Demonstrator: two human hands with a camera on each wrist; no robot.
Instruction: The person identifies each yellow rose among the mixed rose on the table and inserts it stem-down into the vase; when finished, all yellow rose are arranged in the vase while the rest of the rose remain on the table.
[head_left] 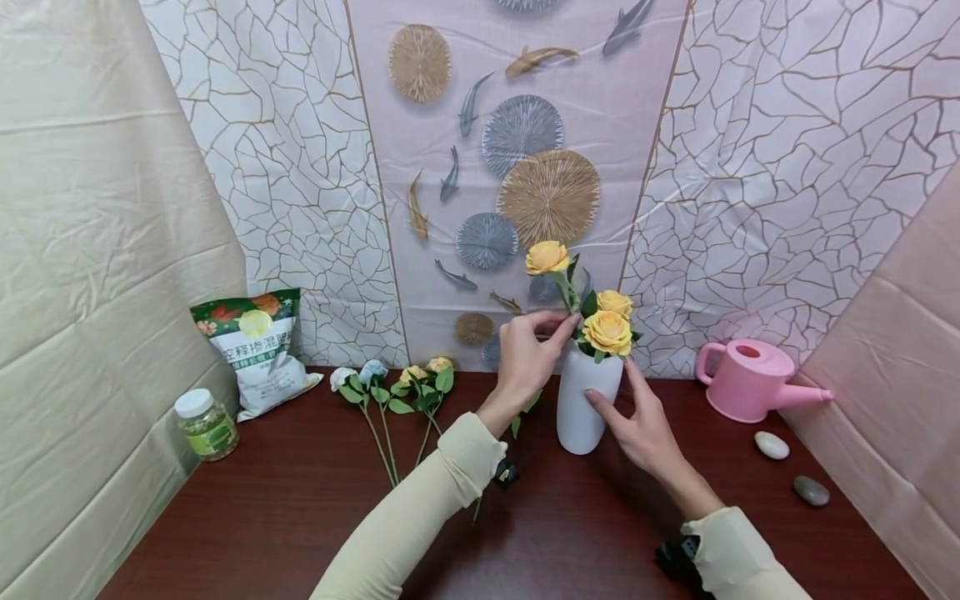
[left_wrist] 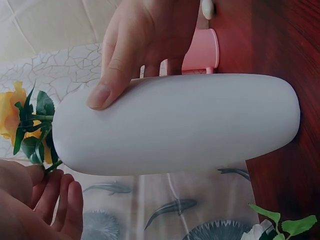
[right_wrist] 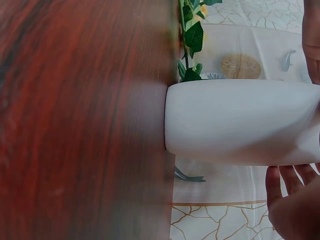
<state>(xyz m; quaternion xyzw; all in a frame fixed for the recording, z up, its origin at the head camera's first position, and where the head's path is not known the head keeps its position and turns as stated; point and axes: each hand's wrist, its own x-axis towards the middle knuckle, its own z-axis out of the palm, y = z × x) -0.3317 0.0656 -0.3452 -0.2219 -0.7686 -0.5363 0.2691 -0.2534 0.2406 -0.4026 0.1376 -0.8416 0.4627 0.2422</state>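
A white vase [head_left: 583, 408] stands upright on the dark wood table. Two yellow roses [head_left: 607, 333] sit in its mouth, leaves at the rim. My left hand [head_left: 528, 354] pinches the green stem [left_wrist: 53, 166] of another yellow rose [head_left: 547, 257] between thumb and fingertips, right at the vase's mouth. That rose's bloom rises higher than the other two. With my right hand [head_left: 645, 425] I steady the vase, its thumb [left_wrist: 102, 95] across the front and the other fingers round the right side. In the right wrist view the vase's base [right_wrist: 172, 117] meets the tabletop.
Left of the vase lie pale blue and white roses [head_left: 360, 373] and yellow roses [head_left: 427, 375]. Further left are a fertilizer bag [head_left: 258, 354] and a white-lidded jar [head_left: 208, 427]. A pink watering can [head_left: 750, 379], a white stone [head_left: 772, 445] and a grey stone [head_left: 812, 491] are right.
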